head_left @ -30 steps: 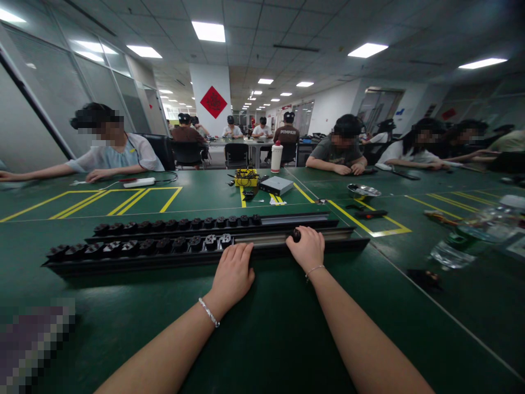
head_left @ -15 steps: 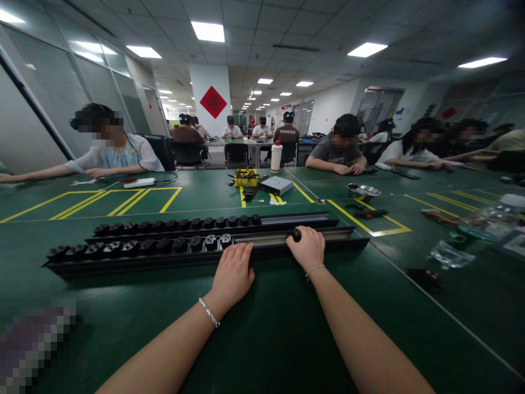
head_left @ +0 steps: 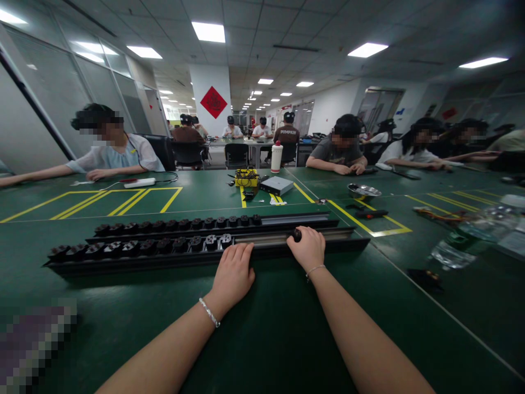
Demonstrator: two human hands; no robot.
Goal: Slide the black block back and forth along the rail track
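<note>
Two long black tracks lie side by side across the green table. The near track (head_left: 135, 264) carries a row of black socket-like modules (head_left: 179, 244) along its left part, and its bare pale channel shows on the right. The far track (head_left: 297, 220) bears a similar row. My left hand (head_left: 233, 273) is hooked over the near track's front wall, just right of the last module, fingers bent over the edge. Closed around a small black round module (head_left: 296, 235), my right hand (head_left: 307, 249) is at the same channel further right. Its fingertips are partly hidden.
Beyond the tracks are a grey box (head_left: 276, 185), a yellow holder with black cables (head_left: 246, 178), a white cup (head_left: 276, 157) and a metal bowl (head_left: 364, 190). To the right lie a clear bottle (head_left: 459, 246) and wires (head_left: 438, 215). Co-workers sit across the table.
My hands, the module and both tracks look unmoved. At the far right, the wires near the bottle have shifted slightly left.
</note>
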